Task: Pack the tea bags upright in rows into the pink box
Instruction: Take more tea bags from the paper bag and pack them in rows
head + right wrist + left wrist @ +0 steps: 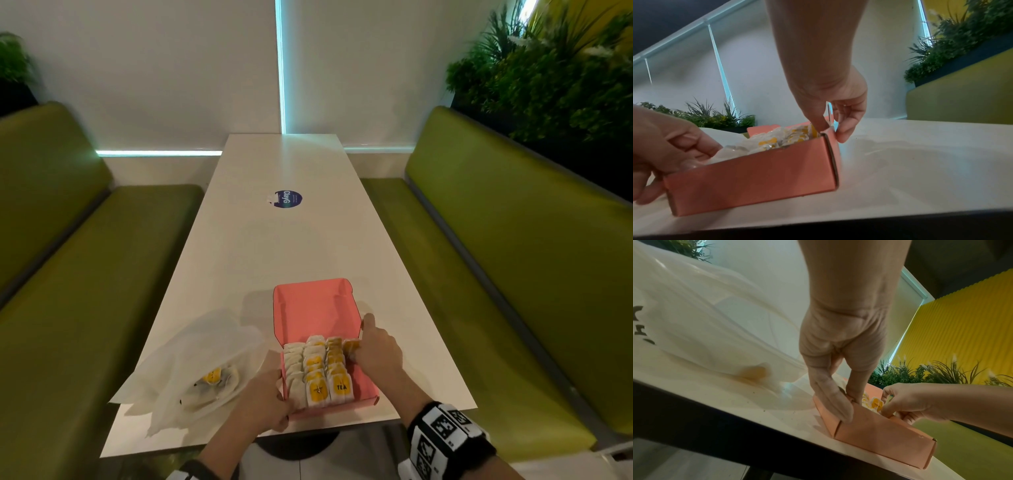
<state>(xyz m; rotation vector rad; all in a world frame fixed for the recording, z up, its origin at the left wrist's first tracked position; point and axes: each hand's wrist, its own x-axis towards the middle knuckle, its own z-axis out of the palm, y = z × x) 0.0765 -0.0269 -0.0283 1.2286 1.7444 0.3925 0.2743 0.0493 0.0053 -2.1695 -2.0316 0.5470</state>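
Tea bags [320, 371] are standing up in rows inside the pink box [313, 310], filling the part of it nearest the person. Most are showing yellow labels, and one is reading "TEA". The far part of the box is showing its bare pink floor. The box is sitting on the white desk [274, 240], near the close edge.

The left hand [263, 399] is gripping the box's near left corner, with its thumb down the outside wall and its fingers [856, 387] curling over the rim. The right hand [376, 346] is holding the right wall, with some fingers [844, 129] outside and a fingertip dipping inside, right by the tea bags of the rightmost row. It is hard to tell if it is pinching a tea bag too.

A thin white plastic bag [202, 359] is lying on the desk just left of the box, with a few more tea bags showing through it. A round blue sticker [288, 199] is sitting farther up the desk. Green benches [507, 260] are running along both sides.
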